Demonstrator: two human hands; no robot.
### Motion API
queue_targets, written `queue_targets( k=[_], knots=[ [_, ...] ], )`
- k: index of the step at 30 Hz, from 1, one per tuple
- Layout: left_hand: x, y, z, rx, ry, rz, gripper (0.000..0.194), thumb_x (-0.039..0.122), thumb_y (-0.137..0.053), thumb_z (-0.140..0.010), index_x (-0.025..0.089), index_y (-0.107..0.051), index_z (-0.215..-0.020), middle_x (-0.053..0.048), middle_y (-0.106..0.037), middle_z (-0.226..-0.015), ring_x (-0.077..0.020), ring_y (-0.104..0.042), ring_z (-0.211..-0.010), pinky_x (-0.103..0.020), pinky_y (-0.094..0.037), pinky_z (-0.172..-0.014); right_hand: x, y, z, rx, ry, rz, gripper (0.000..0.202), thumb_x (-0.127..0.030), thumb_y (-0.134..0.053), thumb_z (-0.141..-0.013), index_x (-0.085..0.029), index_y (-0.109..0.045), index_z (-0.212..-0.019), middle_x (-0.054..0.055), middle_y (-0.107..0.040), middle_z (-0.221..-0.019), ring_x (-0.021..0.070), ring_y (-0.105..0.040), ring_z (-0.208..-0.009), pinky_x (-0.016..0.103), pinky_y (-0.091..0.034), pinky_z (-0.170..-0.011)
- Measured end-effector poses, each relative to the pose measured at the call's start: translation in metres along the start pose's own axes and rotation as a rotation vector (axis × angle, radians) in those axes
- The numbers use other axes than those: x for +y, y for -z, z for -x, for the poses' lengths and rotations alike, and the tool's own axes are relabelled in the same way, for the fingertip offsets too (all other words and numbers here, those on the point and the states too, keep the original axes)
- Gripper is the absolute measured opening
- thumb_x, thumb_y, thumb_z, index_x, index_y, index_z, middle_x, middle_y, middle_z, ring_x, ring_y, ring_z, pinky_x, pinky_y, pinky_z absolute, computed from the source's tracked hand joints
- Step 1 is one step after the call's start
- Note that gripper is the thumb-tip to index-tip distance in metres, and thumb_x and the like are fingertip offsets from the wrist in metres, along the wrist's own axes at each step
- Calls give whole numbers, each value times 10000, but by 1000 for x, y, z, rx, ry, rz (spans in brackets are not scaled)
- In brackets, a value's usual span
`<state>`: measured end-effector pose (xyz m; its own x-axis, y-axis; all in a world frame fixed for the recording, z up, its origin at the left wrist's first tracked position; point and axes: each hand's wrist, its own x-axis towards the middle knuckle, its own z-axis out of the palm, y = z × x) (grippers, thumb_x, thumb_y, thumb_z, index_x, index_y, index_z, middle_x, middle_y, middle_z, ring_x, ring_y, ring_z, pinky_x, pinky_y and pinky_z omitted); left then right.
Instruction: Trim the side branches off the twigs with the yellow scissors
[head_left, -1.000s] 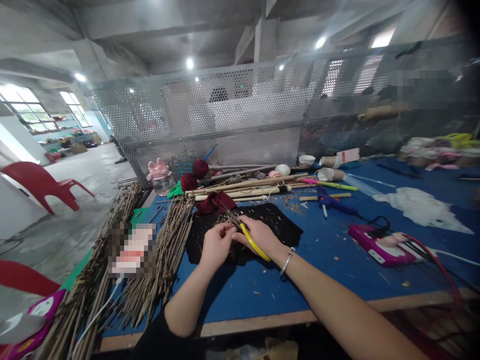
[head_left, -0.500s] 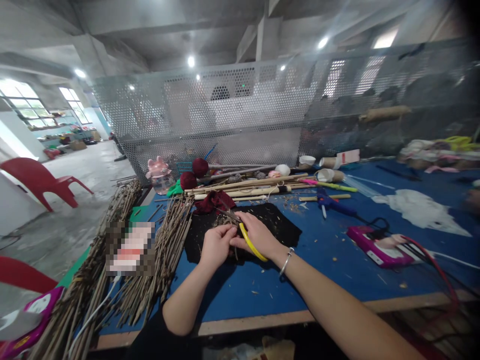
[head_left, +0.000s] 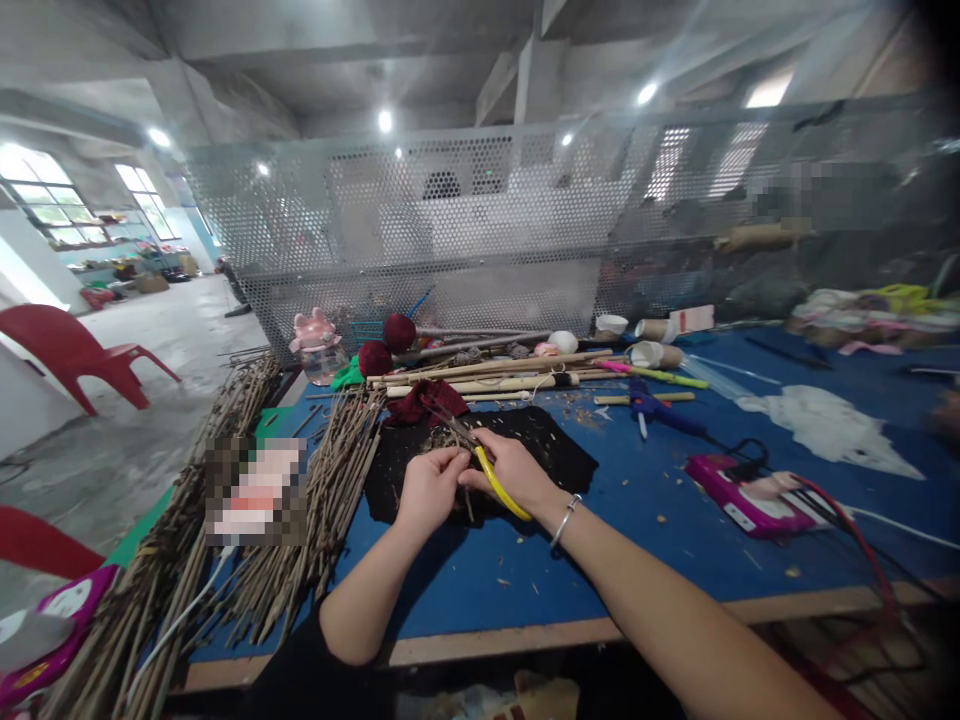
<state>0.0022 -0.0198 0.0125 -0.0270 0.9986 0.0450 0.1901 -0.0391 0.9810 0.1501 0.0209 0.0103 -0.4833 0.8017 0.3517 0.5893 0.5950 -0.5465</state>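
Scissors (head_left: 504, 487) in the R hand (head_left: 517, 475), over the black cloth (head_left: 562, 450) mid-surface; yellow handle toward the wrist, blades pointing up-L at a clump of dry twig bits (head_left: 448, 437). R grip wrapped round the handle; blade gap too small to read. L hand (head_left: 431, 487) right beside it, thumb + fingertips pinched on the twig bits, exact pc hidden. Hands touching or nearly so, can't tell.

Vs. 0.5 s ago: v. little change. Hands, scissors & cloth keep approx. the same layout; whole view slid a bit L. Dark blurred shape (head_left: 949, 412) at far R edge, there 0.5 s ago too but not 1 s ago; can't tell what.

Around: maroon cloth (head_left: 424, 402) just behind the clump, long twig bundle (head_left: 345, 450) to L, blue glue gun (head_left: 652, 408) R of the black cloth, purple power strip (head_left: 750, 495) farther R w/ cables, crumpled white plastic (head_left: 832, 430) behind it. All on the blue surface (head_left: 525, 600).
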Motion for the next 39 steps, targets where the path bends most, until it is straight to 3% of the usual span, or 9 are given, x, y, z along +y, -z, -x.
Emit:
queue_targets(
  k=[7, 15, 23, 28, 33, 39],
  knots=[
    [1, 1, -1, 33, 30, 36, 317, 426, -528, -738, 156, -677, -811, 18, -535, -523, -79, -429, -409, -175, -368, -361, -1, -5, 0, -19, -57, 18, 370, -475, -561, -767, -183, -537, -993, 39, -627, -710, 159, -579, -593, 223, -381, -555],
    [5, 0, -1, 20, 60, 124, 298, 407, -533, -740, 130, -639, -773, -17, -620, -618, -71, -465, -409, -183, -395, -391, 0, -7, 0, -11, 54, 30, 567, -439, -649, -688, -178, -440, -1145, 105, -559, -1062, 218, -537, -976, 321, -423, -800],
    [2, -1, -2, -7, 7, 147, 322, 435, -539, -737, 125, -627, -733, -21, -621, -618, -79, -468, -414, -193, -394, -395, 4, -14, -1, 30, 122, 1, 641, -491, -615, -712, -148, -406, -1211, 144, -523, -1128, 252, -487, -1065, 393, -384, -907],
    [1, -2, -2, -38, -8, 113, 332, 436, -515, -754, 124, -627, -740, -15, -607, -591, -70, -436, -381, -188, -374, -368, 5, -14, -1, 33, 112, -66, 572, -513, -592, -730, -154, -456, -1153, 122, -540, -1098, 223, -522, -990, 332, -412, -851],
    [1, -1, -1, 10, -16, 87, 334, 435, -510, -758, 127, -636, -781, -15, -602, -600, -75, -440, -402, -180, -374, -360, -1, -9, 0, 17, 89, -101, 411, -490, -597, -736, -181, -519, -996, 56, -601, -906, 170, -553, -772, 244, -414, -674],
    [-1, 1, -1, 35, -38, 40, 345, 441, -495, -767, 131, -646, -774, 11, -548, -536, -68, -401, -373, -180, -339, -345, -2, -9, 1, 6, 15, -66, 355, -477, -572, -757, -191, -548, -967, 18, -610, -736, 127, -517, -585, 207, -376, -561]
  ],
)
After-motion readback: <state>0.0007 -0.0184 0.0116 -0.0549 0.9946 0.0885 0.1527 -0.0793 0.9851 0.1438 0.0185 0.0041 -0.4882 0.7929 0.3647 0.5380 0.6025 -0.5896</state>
